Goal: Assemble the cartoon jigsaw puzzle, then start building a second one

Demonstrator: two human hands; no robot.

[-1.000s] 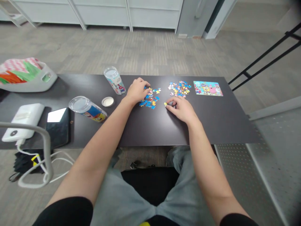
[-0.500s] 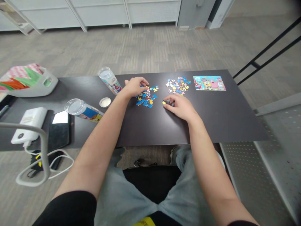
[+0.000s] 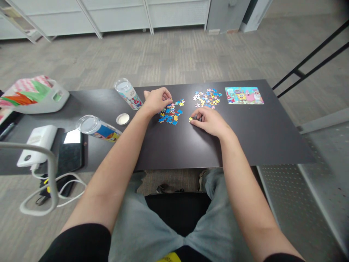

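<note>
My right hand pinches a small yellow jigsaw piece between thumb and fingertips, low over the table. At the back edge of the left heap of jigsaw pieces is my left hand, its thumb and fingers drawn together; whatever lies between them is too small to make out. Blue, yellow and red show in that heap, which the left hand partly covers. Beyond my right hand lies a second heap of pieces. A colourful cartoon picture card rests flat to its right.
Left of my left arm are two clear-topped printed canisters and a round white lid. Farther left lie a black phone, a white power bank with a cable, and a white basket. All share the dark table.
My left fingers have lifted slightly and closed more tightly over the heap's back edge. My right hand stays almost still with the yellow piece. The view has shifted a little.
</note>
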